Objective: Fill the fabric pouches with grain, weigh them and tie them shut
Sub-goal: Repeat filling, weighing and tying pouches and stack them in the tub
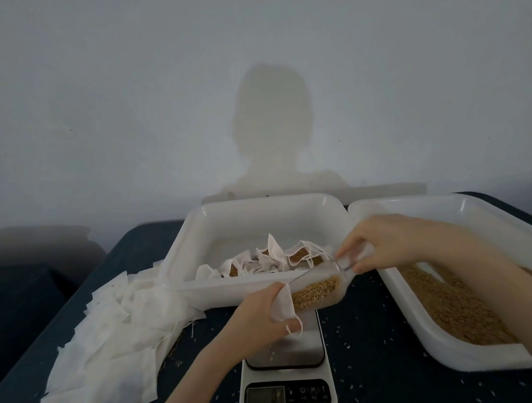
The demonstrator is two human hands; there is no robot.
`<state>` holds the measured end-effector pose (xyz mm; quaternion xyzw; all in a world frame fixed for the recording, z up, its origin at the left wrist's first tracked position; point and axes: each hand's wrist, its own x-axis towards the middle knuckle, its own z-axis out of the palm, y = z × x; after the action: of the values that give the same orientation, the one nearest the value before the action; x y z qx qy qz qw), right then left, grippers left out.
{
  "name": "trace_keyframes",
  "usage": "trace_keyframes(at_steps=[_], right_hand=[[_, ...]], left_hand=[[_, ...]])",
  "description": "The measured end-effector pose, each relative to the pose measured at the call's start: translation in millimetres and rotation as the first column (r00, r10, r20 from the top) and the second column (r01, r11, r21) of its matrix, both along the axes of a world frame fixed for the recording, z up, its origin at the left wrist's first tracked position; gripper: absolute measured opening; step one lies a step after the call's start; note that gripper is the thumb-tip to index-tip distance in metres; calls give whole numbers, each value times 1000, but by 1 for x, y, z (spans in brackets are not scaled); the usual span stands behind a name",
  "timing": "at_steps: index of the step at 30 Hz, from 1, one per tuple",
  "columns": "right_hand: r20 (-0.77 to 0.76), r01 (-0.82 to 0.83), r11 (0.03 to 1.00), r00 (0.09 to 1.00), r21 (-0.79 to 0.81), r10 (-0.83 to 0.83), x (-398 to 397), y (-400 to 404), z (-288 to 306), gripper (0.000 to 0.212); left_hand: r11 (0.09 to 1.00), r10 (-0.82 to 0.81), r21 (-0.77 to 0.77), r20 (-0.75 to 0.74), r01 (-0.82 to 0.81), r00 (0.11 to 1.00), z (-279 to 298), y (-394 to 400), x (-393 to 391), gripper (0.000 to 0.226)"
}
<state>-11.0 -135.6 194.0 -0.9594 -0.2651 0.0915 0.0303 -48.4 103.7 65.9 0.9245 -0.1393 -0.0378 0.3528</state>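
Scale (pixel 287 385) buttons perhaps "M", "T", left hand (pixel 260 315) pinching pouch (pixel 283 307), right hand (pixel 396 242) gripping scoop (pixel 319 287)

Single head-worn wide-angle view, looking forward and down, close above the table (pixel 368 335), facing the wall (pixel 125 101)

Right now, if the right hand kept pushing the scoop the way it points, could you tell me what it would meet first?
The right hand aims the clear scoop down-left, so it would first meet the fabric pouch that the left hand holds open over the scale.
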Motion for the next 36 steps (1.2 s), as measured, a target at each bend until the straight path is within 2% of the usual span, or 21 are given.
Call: trace_keyframes(at_steps=[3,6,12,24,30,36], right_hand=[[200,-43,994,978,-101,63,-4,11,9,37],[314,-66,983,942,-172,118,-6,19,15,39],[326,-32,958,937,-286,129,-7,30,24,43],[327,-10,975,941,-222,84,-17,28,30,44],[461,-55,972,873,-229,158,-20,37,41,34],[518,-53,958,832,-282,198,-21,45,44,33]], left_hand=[[998,61,-24,15,-61,998,-5,-8,3,43],[995,87,-54,16,-86,996,-6,-13,6,43],[992,66,-112,51,-60,997,-7,-17,7,36],[993,43,-115,62,-36,997,-4,-14,7,34],[976,61,-210,34,-52,998,-1,-18,9,28],[974,94,-208,30,-86,995,-1,-21,10,28]])
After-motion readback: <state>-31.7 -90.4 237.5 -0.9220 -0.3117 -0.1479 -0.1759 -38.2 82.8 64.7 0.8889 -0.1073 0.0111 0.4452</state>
